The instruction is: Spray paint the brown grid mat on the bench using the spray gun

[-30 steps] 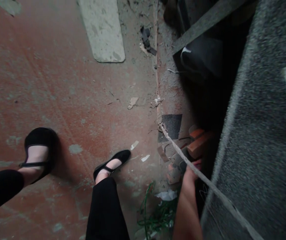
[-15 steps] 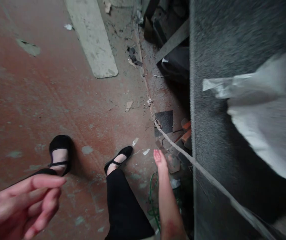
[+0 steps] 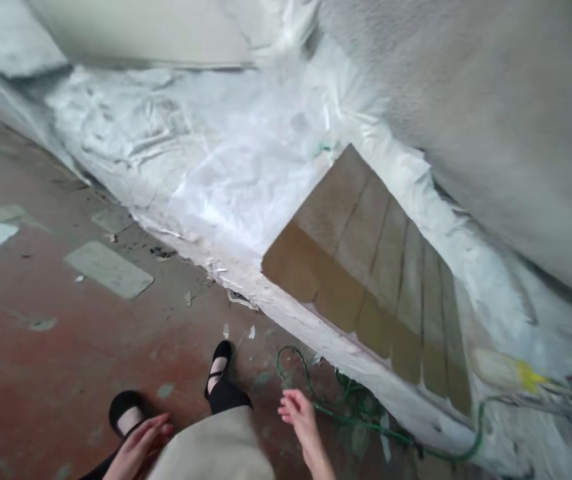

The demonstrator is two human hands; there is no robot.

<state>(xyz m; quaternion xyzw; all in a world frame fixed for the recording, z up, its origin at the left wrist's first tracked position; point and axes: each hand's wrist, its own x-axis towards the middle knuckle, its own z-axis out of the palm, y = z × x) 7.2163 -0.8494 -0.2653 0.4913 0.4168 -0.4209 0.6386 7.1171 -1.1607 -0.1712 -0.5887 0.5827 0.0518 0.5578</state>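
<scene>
My left hand (image 3: 141, 443) hangs low at the bottom left, by my light apron. Its fingers are loosely bent and hold nothing that I can see. Farther right, my right hand (image 3: 299, 410) is raised over the floor with relaxed, slightly parted fingers and nothing in it. Closest to it is a green hose (image 3: 311, 383), which does not appear to be touched. Beyond the hand, a row of overlapping brown panels (image 3: 366, 260) lies on a bench covered with white sheeting (image 3: 246, 200). A sprayer with a pale cup and yellow collar (image 3: 531, 377) rests at the right, blurred.
The sheeted bench edge runs diagonally from upper left to lower right. A grey wall-like surface (image 3: 506, 133) rises behind it. Pale flat pieces (image 3: 111, 269) and scraps lie on the worn red floor (image 3: 56, 360). The hose loops beside the bench base.
My view has swung up and right, from the floor and a dark grey surface to the sheeted bench with the panels. Both hands now sit lower in view, the left one drawn toward my body.
</scene>
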